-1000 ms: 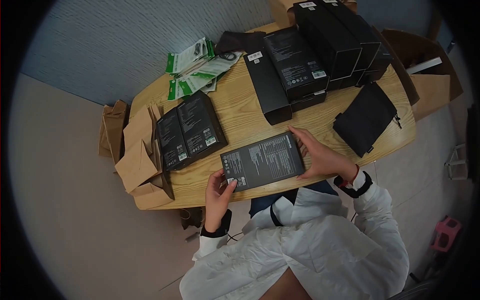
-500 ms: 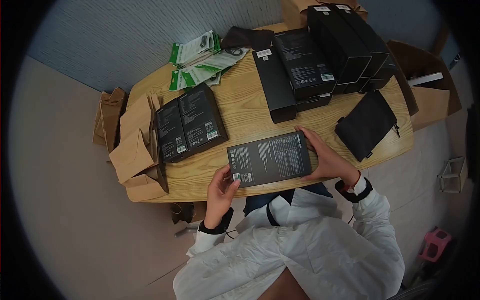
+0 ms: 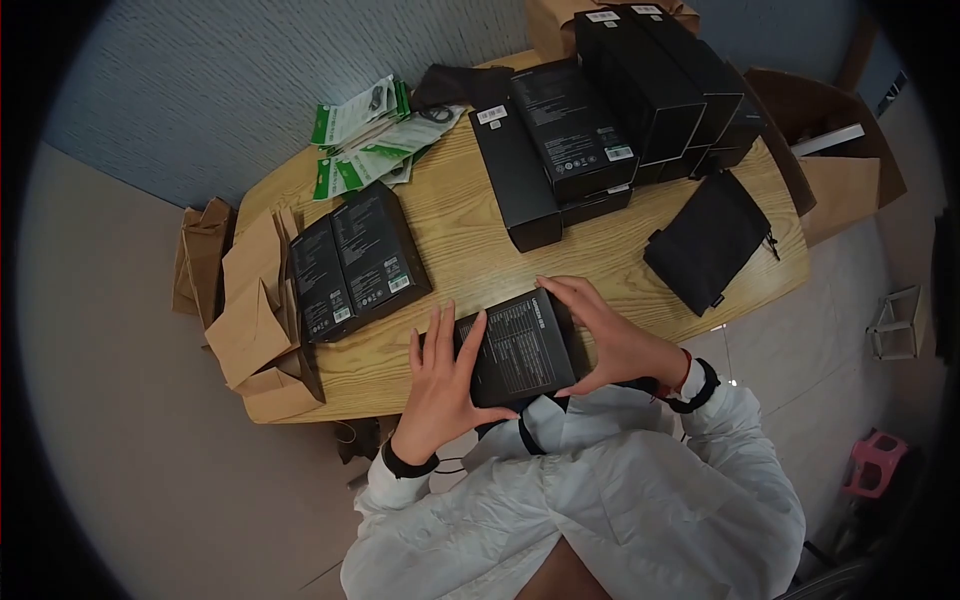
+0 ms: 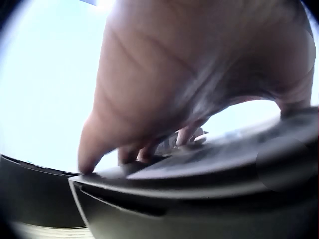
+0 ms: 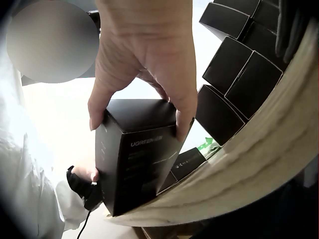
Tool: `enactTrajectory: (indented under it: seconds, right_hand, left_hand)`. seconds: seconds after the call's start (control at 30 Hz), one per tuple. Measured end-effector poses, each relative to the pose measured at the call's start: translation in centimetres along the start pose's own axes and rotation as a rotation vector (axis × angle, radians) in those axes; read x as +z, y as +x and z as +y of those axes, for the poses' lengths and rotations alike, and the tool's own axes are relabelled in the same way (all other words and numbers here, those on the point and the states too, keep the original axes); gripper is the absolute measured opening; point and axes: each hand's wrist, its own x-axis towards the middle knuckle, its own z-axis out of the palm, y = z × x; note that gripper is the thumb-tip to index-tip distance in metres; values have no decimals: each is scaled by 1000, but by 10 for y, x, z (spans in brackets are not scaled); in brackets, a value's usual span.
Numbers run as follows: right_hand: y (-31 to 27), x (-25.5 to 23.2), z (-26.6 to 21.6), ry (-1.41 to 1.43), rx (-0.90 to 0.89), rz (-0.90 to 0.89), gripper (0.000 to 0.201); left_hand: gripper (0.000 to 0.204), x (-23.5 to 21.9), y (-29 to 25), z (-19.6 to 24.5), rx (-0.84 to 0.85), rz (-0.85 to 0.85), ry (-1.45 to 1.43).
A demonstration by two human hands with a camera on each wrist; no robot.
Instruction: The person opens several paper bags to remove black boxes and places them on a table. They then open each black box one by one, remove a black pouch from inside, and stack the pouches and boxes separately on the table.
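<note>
Once the left hand (image 3: 437, 385) had relaxed its pinch into straight, spread fingers atop the black box (image 3: 522, 352) by the table (image 3: 465, 255) edge, only the right hand (image 3: 628, 348) gripped it, presumably steadying it.

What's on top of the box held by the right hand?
The left hand touches the box, over one end. White print shows beside it; anything beneath that hand is covered.

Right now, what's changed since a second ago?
Your left hand released the left end of the black rectangular cardboard box and spread over its top; the box came nearer you. Your right hand still holds its right end; the black fabric pouch stayed put.
</note>
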Motion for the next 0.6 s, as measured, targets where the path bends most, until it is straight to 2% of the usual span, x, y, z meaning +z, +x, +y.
enactTrajectory:
  seconds: [0.03, 0.1, 0.2, 0.37, 0.47, 0.6]
  right_hand:
    - [-1, -2, 3, 28, -22, -9, 113]
    - [-3, -6, 9, 57, -43, -13, 112]
    - [-9, -7, 20, 148, 19, -49, 108]
    - [-11, -7, 32, -95, -61, -103, 98]
    - [-12, -7, 35, 37, -71, -99, 92]
    - [-13, -7, 30, -56, -89, -90, 88]
  left_hand:
    - [121, 1, 1, -3, 44, -74, -45]
    - [118, 6, 2, -10, 52, -66, -60]
    - [113, 8, 3, -12, 63, -49, -68]
    - [108, 11, 5, -12, 70, -21, -28]
    - [107, 11, 4, -12, 82, -11, -12]
    - [104, 10, 5, -11, 91, -18, 3]
